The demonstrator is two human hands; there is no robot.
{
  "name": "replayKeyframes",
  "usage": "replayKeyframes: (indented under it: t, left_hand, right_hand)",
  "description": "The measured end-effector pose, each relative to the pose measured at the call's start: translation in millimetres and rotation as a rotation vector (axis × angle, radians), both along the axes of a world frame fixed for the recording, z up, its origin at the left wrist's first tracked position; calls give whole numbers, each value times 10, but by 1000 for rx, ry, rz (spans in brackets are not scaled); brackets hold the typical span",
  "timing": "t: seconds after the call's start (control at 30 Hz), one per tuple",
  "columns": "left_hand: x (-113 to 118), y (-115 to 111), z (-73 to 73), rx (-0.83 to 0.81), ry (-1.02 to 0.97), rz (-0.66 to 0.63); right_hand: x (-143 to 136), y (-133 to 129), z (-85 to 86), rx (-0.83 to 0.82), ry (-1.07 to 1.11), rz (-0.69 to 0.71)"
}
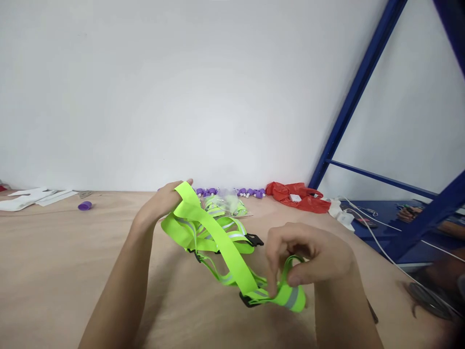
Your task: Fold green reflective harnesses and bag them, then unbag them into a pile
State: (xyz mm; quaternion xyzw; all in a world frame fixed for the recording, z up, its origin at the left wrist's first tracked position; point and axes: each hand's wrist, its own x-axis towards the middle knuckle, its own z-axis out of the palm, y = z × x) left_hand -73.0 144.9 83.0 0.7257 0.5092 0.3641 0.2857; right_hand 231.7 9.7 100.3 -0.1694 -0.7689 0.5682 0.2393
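A neon yellow-green reflective vest (218, 232) of elastic straps with silver stripes stretches between my hands above the table. My left hand (165, 201) grips one of its wide straps at the upper left, the thumb showing behind the band and the other fingers hidden. At the lower right, my right hand (312, 252) is closed on a looped end of the vest, pinching the strap between thumb and fingers. A black buckle (254, 239) sticks out at the vest's right side. Another black clip (249, 300) sits on the strap just left of my right fingers.
More green straps in clear plastic (227, 201) lie by the wall, with several purple items (250, 192) behind. A red plastic bag (298, 196) is at the back right, near a blue metal frame (358, 87) and white cable. A purple cap (85, 206) and white sheets (32, 198) lie left.
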Motion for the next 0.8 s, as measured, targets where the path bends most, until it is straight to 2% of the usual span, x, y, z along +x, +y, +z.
replayKeyframes:
  t: [0.13,0.2,0.27,0.37,0.43,0.5,0.57,0.67,0.8]
  left_hand:
    - [45,-58,55,-224,-223,-229]
    - [71,-77,64,-282,-349,-315]
    - [120,-88,54,-290,-462,-392]
    - [253,-102,15,-235,-633,-524]
    - [361,-124,-12,-184,-762,-628]
    - [455,-154,-34,-149,-884,-713]
    - [510,-185,-51,-141,-967,-742]
    - [536,-216,-74,-122,-1022,-705]
    - [597,-240,-118,-114,-1027,-691]
  right_hand:
    - [-228,-73,73,-66,-225,71]
    - [-296,-53,62,-42,-273,36]
    - [-338,27,12,78,-271,-166]
    - [-390,241,-130,318,-205,-627]
    - [-439,399,-251,397,-178,-757]
    - [-503,531,-372,396,-163,-704]
    - [-569,624,-476,327,-115,-613]
    - [-643,701,-574,218,-4,-584]
    - [-709,738,-607,99,178,-509]
